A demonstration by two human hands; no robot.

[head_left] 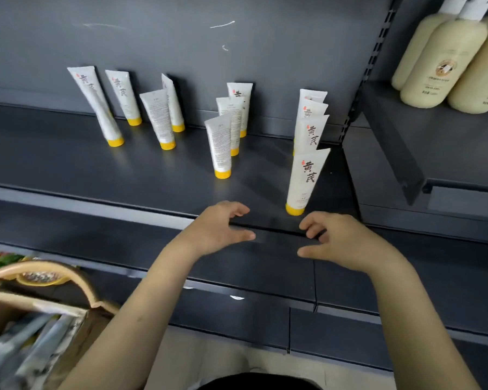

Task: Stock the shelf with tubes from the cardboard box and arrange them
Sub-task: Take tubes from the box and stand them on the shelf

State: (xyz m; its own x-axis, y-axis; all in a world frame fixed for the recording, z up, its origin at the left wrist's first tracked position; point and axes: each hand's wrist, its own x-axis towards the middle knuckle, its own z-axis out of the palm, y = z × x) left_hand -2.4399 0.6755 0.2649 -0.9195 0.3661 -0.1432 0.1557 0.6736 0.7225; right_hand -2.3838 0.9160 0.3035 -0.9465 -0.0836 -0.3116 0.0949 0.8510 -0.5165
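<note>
Fingers (233,208) of left hand (217,229) and right hand (343,240) curl loosely, holding nothing. Both hover at the shelf (110,175) edge near a tube (304,178)

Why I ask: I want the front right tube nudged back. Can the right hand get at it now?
Probably yes. The right hand is empty at the shelf edge, close beside the front right tube, and nothing stands between them.

I see tubes (307,178) on shelf (68,164): white, dark brush characters, small red mark, some showing grey fine print | caps (295,211): yellow | shelf: dark grey | bottles (440,60) right of shelf: cream, round brown label (445,67) | box (76,277) below shelf: tan
</note>
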